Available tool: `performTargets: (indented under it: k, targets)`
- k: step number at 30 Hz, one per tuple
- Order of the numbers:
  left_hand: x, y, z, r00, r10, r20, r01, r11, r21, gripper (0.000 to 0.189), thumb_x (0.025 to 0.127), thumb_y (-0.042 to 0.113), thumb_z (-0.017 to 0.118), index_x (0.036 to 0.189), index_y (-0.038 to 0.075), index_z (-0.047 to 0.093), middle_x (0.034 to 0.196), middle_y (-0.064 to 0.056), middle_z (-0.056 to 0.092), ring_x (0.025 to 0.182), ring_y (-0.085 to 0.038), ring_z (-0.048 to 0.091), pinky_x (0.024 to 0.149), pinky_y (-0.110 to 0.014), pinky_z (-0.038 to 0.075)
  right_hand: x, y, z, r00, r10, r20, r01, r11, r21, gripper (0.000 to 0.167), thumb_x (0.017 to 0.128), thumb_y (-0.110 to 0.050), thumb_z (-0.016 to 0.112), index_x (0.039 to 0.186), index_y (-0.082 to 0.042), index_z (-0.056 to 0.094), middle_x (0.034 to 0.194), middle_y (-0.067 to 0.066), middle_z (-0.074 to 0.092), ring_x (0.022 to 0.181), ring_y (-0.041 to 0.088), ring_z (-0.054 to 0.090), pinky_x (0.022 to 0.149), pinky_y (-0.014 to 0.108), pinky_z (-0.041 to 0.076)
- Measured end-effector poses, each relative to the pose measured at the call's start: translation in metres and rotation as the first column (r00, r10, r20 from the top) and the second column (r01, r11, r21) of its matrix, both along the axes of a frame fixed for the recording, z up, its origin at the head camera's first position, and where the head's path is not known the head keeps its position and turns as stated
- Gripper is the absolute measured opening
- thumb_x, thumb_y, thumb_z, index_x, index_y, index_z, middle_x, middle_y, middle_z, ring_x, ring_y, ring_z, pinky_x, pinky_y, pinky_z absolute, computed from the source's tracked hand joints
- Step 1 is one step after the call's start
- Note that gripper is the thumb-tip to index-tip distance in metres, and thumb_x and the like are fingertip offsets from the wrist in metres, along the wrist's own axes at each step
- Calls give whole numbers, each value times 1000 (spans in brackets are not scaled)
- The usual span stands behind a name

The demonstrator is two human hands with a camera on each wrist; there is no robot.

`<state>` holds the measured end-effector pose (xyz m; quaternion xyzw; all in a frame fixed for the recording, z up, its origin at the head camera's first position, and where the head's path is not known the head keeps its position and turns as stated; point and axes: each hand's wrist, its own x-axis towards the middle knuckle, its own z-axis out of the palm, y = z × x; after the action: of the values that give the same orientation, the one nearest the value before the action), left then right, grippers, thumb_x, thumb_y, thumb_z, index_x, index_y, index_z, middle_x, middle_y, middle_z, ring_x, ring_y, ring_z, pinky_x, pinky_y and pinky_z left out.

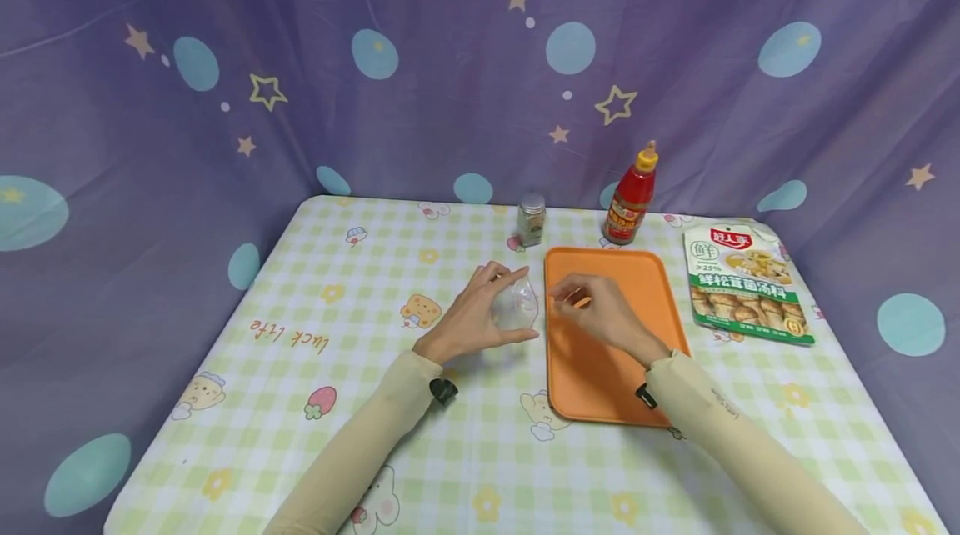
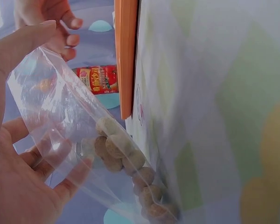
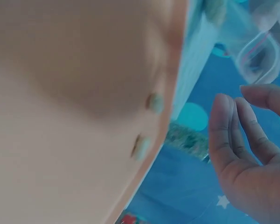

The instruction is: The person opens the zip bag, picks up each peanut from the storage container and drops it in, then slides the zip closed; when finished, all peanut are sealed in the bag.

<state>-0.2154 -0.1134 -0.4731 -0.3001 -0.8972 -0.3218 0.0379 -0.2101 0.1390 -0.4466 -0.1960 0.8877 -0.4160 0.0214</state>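
Note:
My left hand [image 1: 472, 314] holds a clear zip bag [image 1: 516, 306] upright over the tablecloth, left of the orange tray [image 1: 611, 377]. In the left wrist view the thumb is at the bag's top edge and the fingers spread behind the clear film. Several round tan-brown balls [image 2: 119, 145] lie at the bottom of the bag. Over the tray's left part, my right hand [image 1: 596, 310] hangs near the bag's mouth, its fingers loosely bent and a gap between thumb and fingertips. The right wrist view has two small pale round pieces [image 3: 155, 102] on the tray, close to its rim.
A small shaker jar [image 1: 532, 220] with a grey lid stands behind the tray. Next to it on the right is a red sauce bottle [image 1: 628, 202] with a yellow cap. A green and white food pouch [image 1: 746, 281] lies right of the tray. A purple curtain [image 1: 465, 60] hangs behind the table.

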Motion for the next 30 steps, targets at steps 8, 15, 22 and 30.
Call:
performTargets:
  k: [8, 15, 22, 30]
  targets:
    - [0, 0, 0, 1000, 3, 10, -3, 1000, 5, 98, 79, 58, 87, 161, 27, 42, 133, -1, 50, 121, -14, 46, 105, -39, 49, -17, 20, -13, 999, -34, 10, 34, 997, 66, 18, 96, -11, 74, 111, -2, 76, 106, 12, 78, 92, 28, 74, 83, 44, 61]
    - [-1, 0, 0, 1000, -4, 11, 4, 1000, 18, 98, 79, 57, 87, 161, 27, 42, 135, -5, 51, 121, -14, 46, 105, -41, 49, -34, 32, -26, 998, -68, 16, 67, 994, 91, 17, 96, -7, 72, 111, 0, 74, 105, 17, 77, 92, 32, 75, 79, 42, 62]
    - [-1, 0, -1, 1000, -2, 5, 2, 1000, 2, 98, 79, 57, 87, 161, 27, 42, 133, 0, 49, 120, -14, 46, 104, -39, 49, -48, 38, -31, 992, -126, 31, 122, 986, 118, 14, 96, -12, 74, 103, -1, 73, 99, 16, 76, 88, 28, 72, 76, 37, 58]
    - [-2, -1, -2, 1000, -2, 10, 2, 1000, 5, 98, 79, 59, 86, 161, 28, 42, 134, -2, 50, 121, -14, 46, 105, -40, 49, -59, 30, -35, 986, -164, 17, 158, 971, 181, 18, 94, -15, 76, 103, 0, 74, 97, 17, 77, 88, 28, 72, 74, 31, 54]
